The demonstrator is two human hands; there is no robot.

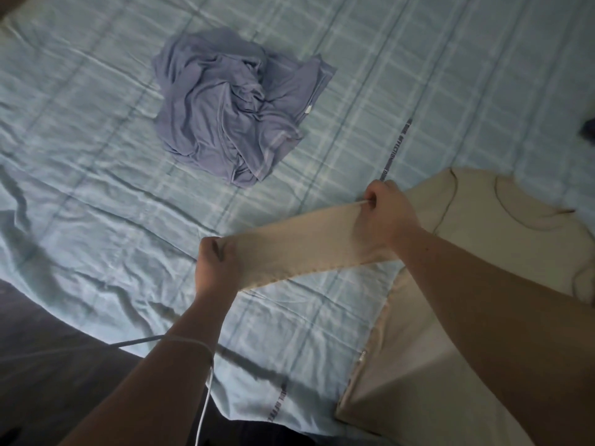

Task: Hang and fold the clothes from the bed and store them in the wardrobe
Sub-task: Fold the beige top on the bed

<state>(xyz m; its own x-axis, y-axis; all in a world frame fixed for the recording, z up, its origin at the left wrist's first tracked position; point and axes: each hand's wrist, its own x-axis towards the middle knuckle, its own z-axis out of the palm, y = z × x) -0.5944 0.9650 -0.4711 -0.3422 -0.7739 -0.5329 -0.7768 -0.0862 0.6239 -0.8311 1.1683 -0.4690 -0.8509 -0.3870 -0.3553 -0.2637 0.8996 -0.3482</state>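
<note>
A beige garment (483, 226) lies spread on the bed at the right. Its near sleeve or edge is lifted off the sheet and stretched between both hands. My left hand (215, 265) grips one end of that strip with curled fingers. My right hand (388, 209) pinches the other end, higher and farther back. A crumpled grey-blue garment (231, 104) sits in a heap on the bed beyond the hands, touched by neither.
The bed is covered by a light blue checked sheet (96, 156), wrinkled at the left. Its near edge curves over a dark floor (48, 333) at the lower left. A white cable (206, 397) hangs by my left forearm. A dark object (587, 130) shows at the right edge.
</note>
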